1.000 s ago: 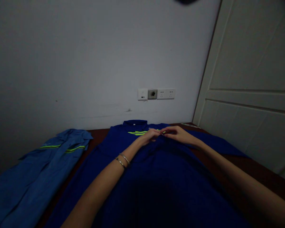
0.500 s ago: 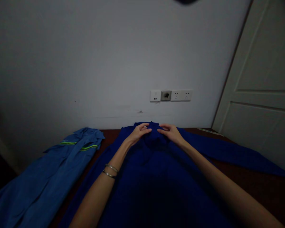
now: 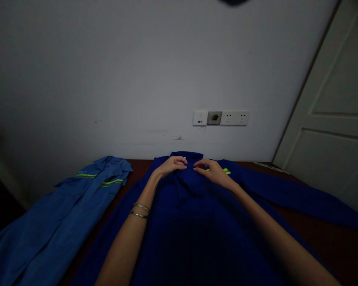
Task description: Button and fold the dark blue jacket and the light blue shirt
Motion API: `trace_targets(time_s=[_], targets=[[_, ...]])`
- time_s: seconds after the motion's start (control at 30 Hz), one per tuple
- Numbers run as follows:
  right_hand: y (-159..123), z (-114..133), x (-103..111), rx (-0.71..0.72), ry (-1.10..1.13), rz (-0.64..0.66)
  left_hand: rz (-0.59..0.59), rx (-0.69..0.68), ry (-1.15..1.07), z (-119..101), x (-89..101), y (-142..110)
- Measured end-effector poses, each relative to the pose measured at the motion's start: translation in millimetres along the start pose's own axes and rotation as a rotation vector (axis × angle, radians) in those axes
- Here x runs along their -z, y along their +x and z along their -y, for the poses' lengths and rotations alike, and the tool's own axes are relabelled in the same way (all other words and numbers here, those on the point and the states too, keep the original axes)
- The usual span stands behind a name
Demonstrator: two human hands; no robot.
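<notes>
A dark blue work jacket [image 3: 193, 222] with yellow-green reflective stripes lies spread on a dark brown table [image 3: 331, 234], its collar toward the wall. My left hand [image 3: 170, 166] pinches the fabric just below the collar, fingers curled closed on it. My right hand [image 3: 211, 172] pinches the same fold from the right side, fingers also closed on the cloth. The two hands nearly touch over the upper chest of the jacket. Two thin bracelets [image 3: 139, 210] sit on my left wrist.
A lighter blue jacket [image 3: 56, 214] with reflective stripes lies on the table's left side. A row of wall sockets [image 3: 220, 118] sits on the white wall behind. A white panelled door [image 3: 334, 131] stands at the right.
The view has swung left, so the door sits farther right. My hands stay at the collar area, shifting slightly; the raised bunch of fabric has been laid flatter and a reflective stripe shows again.
</notes>
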State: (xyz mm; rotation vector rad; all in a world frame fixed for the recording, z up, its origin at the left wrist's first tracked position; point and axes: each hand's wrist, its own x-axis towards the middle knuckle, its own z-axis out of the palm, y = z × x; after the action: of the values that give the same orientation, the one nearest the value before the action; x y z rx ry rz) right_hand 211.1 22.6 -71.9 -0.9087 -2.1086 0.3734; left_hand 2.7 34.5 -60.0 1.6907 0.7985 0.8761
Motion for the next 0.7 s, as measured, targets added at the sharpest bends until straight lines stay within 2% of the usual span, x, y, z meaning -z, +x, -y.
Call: trace_targets(time_s=[0.2,0.4,0.53,0.7], targets=[[15.0,-7.0,-12.2,-0.099,0.125,-0.050,-0.070,-0.016,0.055,6.4,1.0,7.6],[14.3,-18.5,-12.2,-0.213,0.176,-0.041,-0.071,-0.066,0.273,22.0,-6.7,17.8],[13.7,-24.3,-11.9,-0.271,0.180,0.028,-0.147,-0.108,0.314,34.3,-10.3,25.7],[12.4,-27.6,-10.2,-0.288,0.085,0.088,-0.159,-0.086,0.269,44.5,-12.2,30.1]])
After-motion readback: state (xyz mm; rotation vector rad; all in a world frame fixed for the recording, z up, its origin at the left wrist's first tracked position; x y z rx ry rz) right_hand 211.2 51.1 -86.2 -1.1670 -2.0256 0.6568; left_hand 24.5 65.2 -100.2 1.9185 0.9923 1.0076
